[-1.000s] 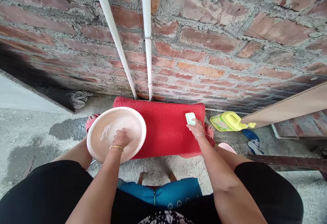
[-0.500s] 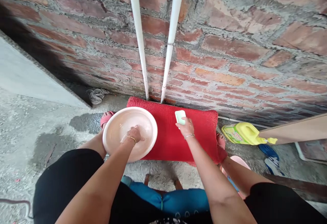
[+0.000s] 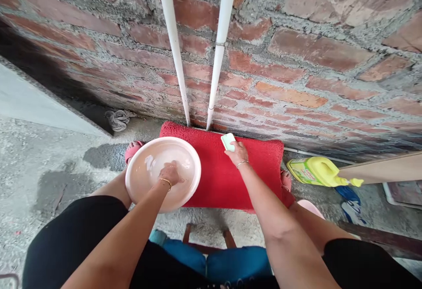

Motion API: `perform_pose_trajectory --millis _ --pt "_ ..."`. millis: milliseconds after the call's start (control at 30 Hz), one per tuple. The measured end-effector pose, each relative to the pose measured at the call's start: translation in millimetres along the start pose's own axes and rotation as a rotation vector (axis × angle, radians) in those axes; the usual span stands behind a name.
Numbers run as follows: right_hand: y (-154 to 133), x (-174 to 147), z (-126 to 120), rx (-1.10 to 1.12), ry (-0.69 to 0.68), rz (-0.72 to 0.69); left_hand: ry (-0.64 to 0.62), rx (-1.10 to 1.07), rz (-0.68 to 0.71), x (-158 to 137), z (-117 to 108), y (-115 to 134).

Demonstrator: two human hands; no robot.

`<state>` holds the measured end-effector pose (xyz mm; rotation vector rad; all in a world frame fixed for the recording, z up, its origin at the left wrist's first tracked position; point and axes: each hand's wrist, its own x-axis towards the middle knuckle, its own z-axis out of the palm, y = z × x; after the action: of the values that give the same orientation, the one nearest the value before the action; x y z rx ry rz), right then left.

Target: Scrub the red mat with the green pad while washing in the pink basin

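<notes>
Since a second ago, the right hand [image 3: 239, 151] has shifted across the red cloth [image 3: 219, 183] toward the basin, carrying the pale green block [image 3: 227, 141] along. Its fingers are closed around the near end of that block, which juts out ahead of them at the cloth's far edge. To the left of these fingers stands the pale pink basin [image 3: 136, 184], holding cloudy water [image 3: 165, 153]. There the left hand [image 3: 170, 173] dips in, fingers loosely spread, the tips too blurred by the water to make out fully. Off to the right of the block-holding fingers, beyond the cloth, a yellow jug [image 3: 313, 170] lies on its side; I cannot tell what it contains. Nearer than the jug, a pink vessel [image 3: 311, 208] shows behind the leg, mostly hidden, its contents out of sight.
</notes>
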<state>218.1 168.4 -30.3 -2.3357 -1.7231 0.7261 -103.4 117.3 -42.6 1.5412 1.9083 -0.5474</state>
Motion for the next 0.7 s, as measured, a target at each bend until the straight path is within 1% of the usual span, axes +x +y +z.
perform_pose_trajectory --millis 133,233,300,367,400,433,500,600,700 --pt "85.7 -7.8 -39.7 0.060 0.140 0.202 -0.027 0.030 -0.006 0.0 -2.4 2.1" --pt "142.5 -22.2 -68.2 0.093 0.248 0.401 -0.040 0.034 -0.018 -1.2 -5.5 3.9" --pt "166.9 -31.7 -80.1 0.105 0.328 0.541 -0.029 0.031 -0.004 -3.1 -7.5 4.9" --pt "174.2 -38.5 -81.9 0.112 0.383 0.610 -0.016 0.028 0.014 -5.0 -8.8 5.6" --pt "170.2 -40.9 -78.2 0.118 0.394 0.603 -0.015 0.028 0.014 -5.8 -9.1 6.0" --pt "161.0 -42.9 -71.4 0.129 0.391 0.567 -0.016 0.027 0.010 -6.3 -9.3 6.2" --pt "127.8 -46.8 -49.2 0.169 0.340 0.442 -0.022 0.025 -0.006 -6.9 -9.3 6.8" --pt "53.1 -56.5 -4.8 0.225 0.167 0.189 -0.018 0.030 -0.003 -7.5 -9.0 7.5" --pt "-22.4 -69.6 34.5 0.201 0.002 -0.049 -0.017 0.032 0.010 -8.2 -8.6 7.7"
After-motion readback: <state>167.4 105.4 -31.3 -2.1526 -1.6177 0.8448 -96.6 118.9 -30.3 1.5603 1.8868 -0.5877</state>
